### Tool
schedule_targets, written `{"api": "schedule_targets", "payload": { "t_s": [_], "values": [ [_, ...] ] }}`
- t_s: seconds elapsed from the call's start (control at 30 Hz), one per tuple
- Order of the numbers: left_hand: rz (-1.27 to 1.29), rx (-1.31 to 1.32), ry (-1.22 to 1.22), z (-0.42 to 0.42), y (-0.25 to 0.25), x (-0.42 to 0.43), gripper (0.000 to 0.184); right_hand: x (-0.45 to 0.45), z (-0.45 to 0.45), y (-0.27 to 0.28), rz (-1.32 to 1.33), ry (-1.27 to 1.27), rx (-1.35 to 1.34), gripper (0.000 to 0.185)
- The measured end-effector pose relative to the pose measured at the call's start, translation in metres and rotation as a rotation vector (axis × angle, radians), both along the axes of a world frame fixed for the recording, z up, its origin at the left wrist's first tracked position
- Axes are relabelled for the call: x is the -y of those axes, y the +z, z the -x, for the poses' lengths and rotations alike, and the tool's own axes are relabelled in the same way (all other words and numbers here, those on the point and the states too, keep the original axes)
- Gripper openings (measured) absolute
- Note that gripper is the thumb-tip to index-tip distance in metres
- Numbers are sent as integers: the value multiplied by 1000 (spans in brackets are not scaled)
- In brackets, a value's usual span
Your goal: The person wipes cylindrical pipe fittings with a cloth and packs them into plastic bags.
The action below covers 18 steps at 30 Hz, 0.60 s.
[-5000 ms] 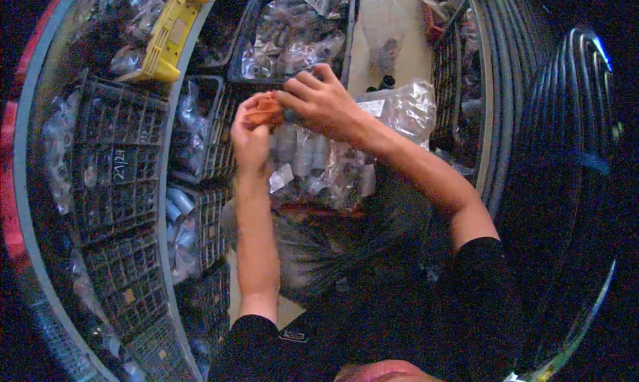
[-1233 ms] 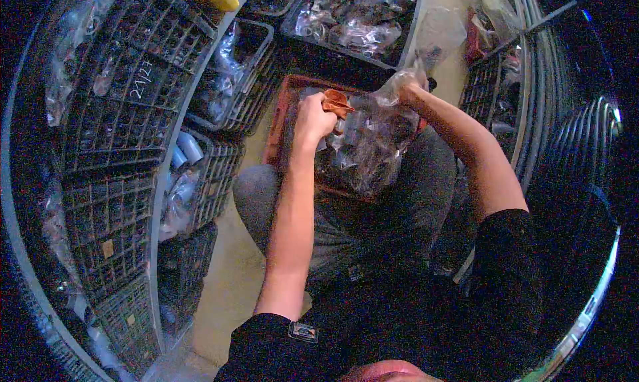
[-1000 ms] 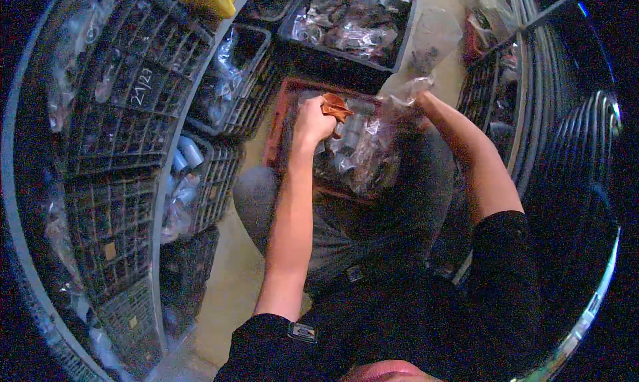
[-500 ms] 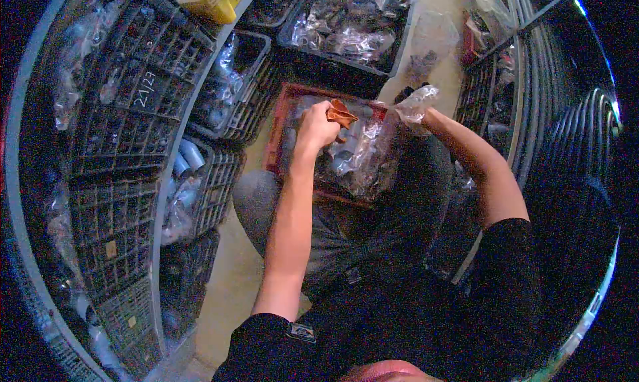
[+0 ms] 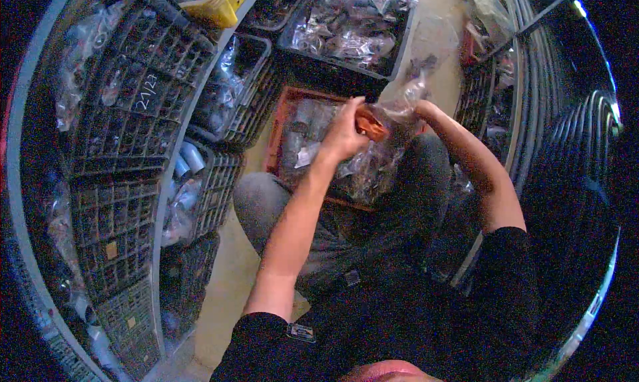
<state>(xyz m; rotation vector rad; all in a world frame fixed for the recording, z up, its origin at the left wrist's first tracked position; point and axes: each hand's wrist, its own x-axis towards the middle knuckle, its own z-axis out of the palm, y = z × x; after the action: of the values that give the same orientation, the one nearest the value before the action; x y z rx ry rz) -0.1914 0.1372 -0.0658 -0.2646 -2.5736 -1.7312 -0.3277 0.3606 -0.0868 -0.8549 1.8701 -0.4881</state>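
My left hand (image 5: 346, 133) is closed on a crumpled orange-brown piece (image 5: 371, 124), held above a red crate (image 5: 271, 142). Clear bags with grey parts (image 5: 301, 125) fill the crate, and a small white label shows among them. To the right, my right hand (image 5: 424, 110) is closed at a clear plastic bag (image 5: 401, 107), whose film reaches toward the orange-brown piece. The fingertips of my right hand are partly hidden by the film.
A black crate (image 5: 394, 63) of bagged parts stands beyond the red one. Black crates marked 21/27 (image 5: 146, 92) and a yellow bin (image 5: 216, 7) line the left. Coiled dark pipes (image 5: 566, 162) are at the right. Another clear bag (image 5: 432, 35) lies on the floor.
My left hand has moved right with the orange-brown piece, closer to my right hand and the clear bag. The bag has shifted slightly left and now hangs differently.
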Motion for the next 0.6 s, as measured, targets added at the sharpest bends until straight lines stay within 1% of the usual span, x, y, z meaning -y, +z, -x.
{"api": "schedule_targets", "payload": {
  "t_s": [0.07,0.1,0.13,0.17,0.2,0.23,0.27,0.3,0.33,0.37,0.4,0.47,0.5,0.53,0.57,0.6],
  "values": [
    [90,-198,112,-2,-10,-24,76,3,5,5,2,-4,-63,20],
    [17,-182,89,-3,-16,-28,62,6,7,9,7,-3,-100,20],
    [16,-185,87,-1,-21,-27,62,8,9,14,21,-10,-141,19],
    [110,-23,90,3,-23,-21,53,13,8,21,37,-21,-190,19],
    [204,136,95,7,-13,-15,44,19,5,35,54,-56,-242,19],
    [30,39,146,8,-3,-11,29,22,-3,50,68,-122,-270,19],
    [33,31,146,9,-6,0,29,26,-10,80,77,-199,-290,19],
    [109,57,121,11,-14,13,29,30,-18,110,88,-277,-308,20],
    [183,92,99,9,-22,23,29,30,-23,132,266,-181,-586,18],
    [300,275,130,11,-27,30,27,29,-31,145,442,-78,-858,17],
    [297,277,135,9,-26,41,27,28,-41,153,442,-73,-857,17],
    [325,457,175,8,-20,68,23,24,-57,165,889,-696,-394,17],
    [321,374,263,3,14,74,23,22,-61,161,892,-693,-402,17],
    [319,288,344,-1,49,78,23,18,-65,149,1014,-857,-167,20],
    [89,253,321,3,56,92,25,14,-69,133,1126,-1019,81,23],
    [-20,241,300,4,65,94,26,13,-75,123,1228,-1175,346,26]
  ]
}}
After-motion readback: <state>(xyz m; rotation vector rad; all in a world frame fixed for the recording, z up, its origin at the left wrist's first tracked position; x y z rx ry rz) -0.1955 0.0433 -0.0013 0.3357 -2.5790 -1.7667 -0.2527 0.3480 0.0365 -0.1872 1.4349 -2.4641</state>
